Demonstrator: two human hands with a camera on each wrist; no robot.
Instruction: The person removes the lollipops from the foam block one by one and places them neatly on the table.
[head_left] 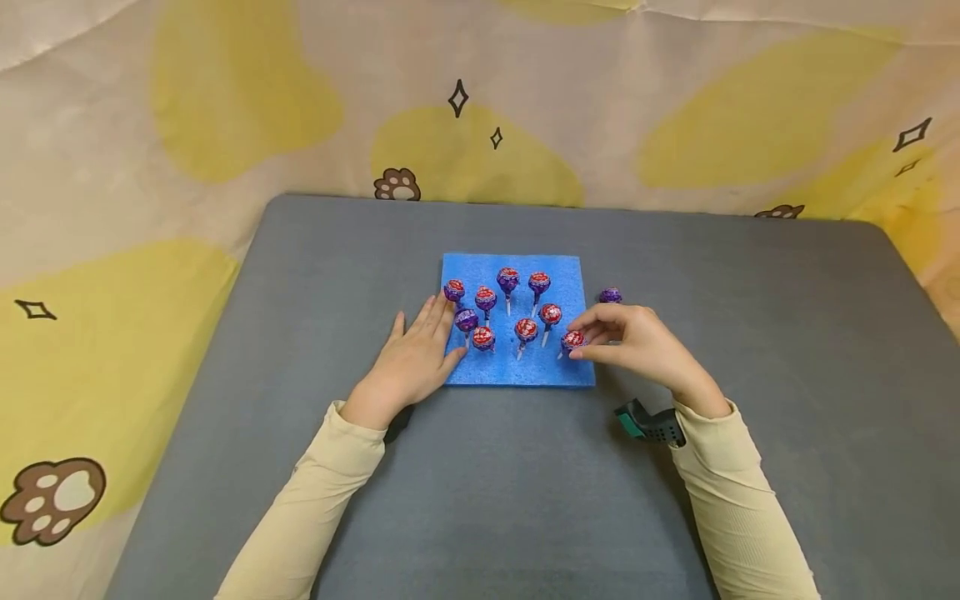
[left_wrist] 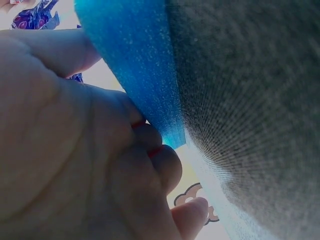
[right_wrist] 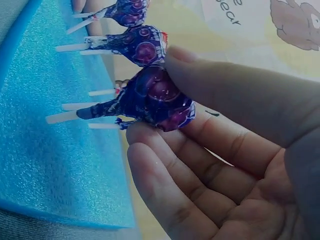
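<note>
Right hand (head_left: 645,346) pinches a lollipop (right_wrist: 157,97) over a blue foam board (head_left: 517,372)

The right hand grasps the lollipop by its wrapped head, the thumb on one side and fingers on the other. The lollipop is at the board's right side, toward the near edge, its stick pointing to the foam; whether the tip is in the foam I cannot tell. The left hand (head_left: 416,358) grasps nothing: its fingers lie stretched along the board's left edge, touching it, with the thumb at the near left.

Eight other lollipops (head_left: 507,277) stand on the board in red and purple wrappers, some of them tilted. Two are near the held one on its left, crowding that side, and three line up close to the left hand's fingers and thumb. A loose lollipop (head_left: 611,295) is on the table (head_left: 495,500) off the board's right edge, just beyond the right hand, its stick hidden.

A dark band (head_left: 651,423) with a green part sits at the right wrist, by a pale sleeve (head_left: 731,492). Behind the grey table hangs a cloth (head_left: 585,100) with yellow patches and paw prints.
</note>
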